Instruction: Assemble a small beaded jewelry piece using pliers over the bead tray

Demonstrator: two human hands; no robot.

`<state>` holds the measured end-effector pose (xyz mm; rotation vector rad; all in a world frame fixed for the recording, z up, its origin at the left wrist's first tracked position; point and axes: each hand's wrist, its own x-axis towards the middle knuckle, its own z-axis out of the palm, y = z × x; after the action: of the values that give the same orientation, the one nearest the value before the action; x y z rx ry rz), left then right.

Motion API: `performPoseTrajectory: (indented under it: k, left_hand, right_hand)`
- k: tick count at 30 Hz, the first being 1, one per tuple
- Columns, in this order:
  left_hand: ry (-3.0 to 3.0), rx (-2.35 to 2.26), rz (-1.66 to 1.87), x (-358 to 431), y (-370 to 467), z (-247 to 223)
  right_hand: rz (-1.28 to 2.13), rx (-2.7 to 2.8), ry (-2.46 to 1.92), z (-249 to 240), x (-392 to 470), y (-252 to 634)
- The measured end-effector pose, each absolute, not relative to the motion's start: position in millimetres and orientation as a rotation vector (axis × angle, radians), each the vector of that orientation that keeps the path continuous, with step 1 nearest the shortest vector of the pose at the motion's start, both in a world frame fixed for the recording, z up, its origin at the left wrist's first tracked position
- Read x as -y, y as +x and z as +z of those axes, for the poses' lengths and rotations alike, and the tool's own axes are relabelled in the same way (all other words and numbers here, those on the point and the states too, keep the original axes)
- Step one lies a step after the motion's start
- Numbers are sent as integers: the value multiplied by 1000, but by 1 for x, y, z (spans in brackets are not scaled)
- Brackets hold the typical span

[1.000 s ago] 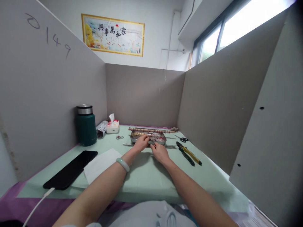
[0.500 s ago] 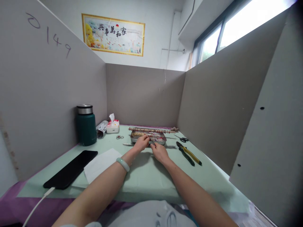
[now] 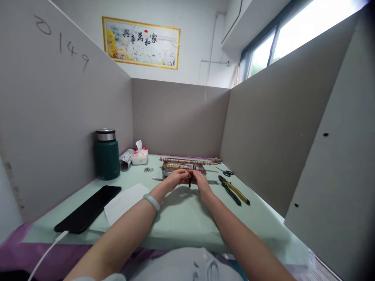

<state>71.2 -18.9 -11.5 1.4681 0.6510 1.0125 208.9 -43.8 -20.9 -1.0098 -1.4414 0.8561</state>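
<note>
My left hand [image 3: 176, 177] is closed in a pinch at the front edge of a metal tray [image 3: 167, 173] of small red and gold beads. What its fingertips hold is too small to make out. My right hand [image 3: 202, 182] meets it from the right, fingers closed round a slim dark tool [image 3: 190, 182] that stands nearly upright between the hands. The tool's kind does not show clearly. Behind the fingers, part of the tray is hidden. A beaded rod [image 3: 187, 161] lies along the tray's far side, and a thin metal rod [image 3: 213, 182] lies across in front.
Yellow-and-green handled pliers [image 3: 234, 190] and black scissors [image 3: 227, 172] lie at right. At left are a green bottle [image 3: 107, 160], a tissue pack [image 3: 140, 157], small rings [image 3: 148, 169], white paper [image 3: 125, 203] and a phone [image 3: 88, 209] on a cable. Grey partitions [image 3: 180, 117] enclose the table.
My right hand has moved slightly up and away from me, turning so that the dark tool stands upright between the hands. My left hand has shifted a little towards it.
</note>
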Motion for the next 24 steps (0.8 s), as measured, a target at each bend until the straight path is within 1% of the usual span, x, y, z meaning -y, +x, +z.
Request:
performPoseTrajectory:
  k: [4,8,11,16,19,22,24]
  left_hand:
    - [1519,-687,992,17,69,-13]
    - [1491,-651,947,14,65,-13]
    - [1480,-641,920,15,64,-12]
    - [1501,-543,749,24,66,-9]
    - [1482,-558,754,26,69,-10]
    - [1471,-562,898,22,71,-12]
    - [1452,-574,1015,18,71,-13]
  right_hand:
    - [989,1353,-921,-21,44,211]
    - [971,1345,-963,-21,43,212]
    - [955,1322,-1071,-21,43,212]
    - [892,1404,-1214,-25,40,211]
    - [717,1502,-1239,-27,38,211]
    - [378,1505,-1289,-27,36,215]
    - [234,1443,-1276,-26,37,217]
